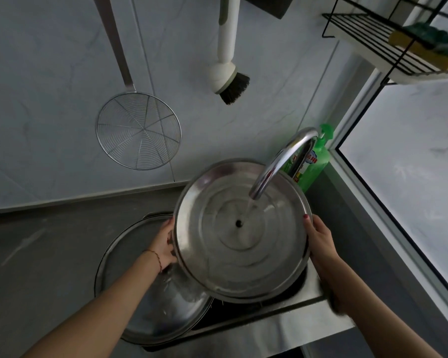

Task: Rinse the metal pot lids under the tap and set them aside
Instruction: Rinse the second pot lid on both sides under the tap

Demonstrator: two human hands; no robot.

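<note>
Forearms enter from the lower edge; my left hand (163,244) and right hand (318,239) grip opposite rims of the metal lid (241,228), centre frame, underside up beneath the tap (277,166). Water strikes just right of its centre hole. Best to tilt and rotate it so the stream sweeps every ring and drains. A second lid (130,288) lies lower left, over the sink (269,324). Fingers beneath the lid are hidden; the basin is mostly covered.
</note>
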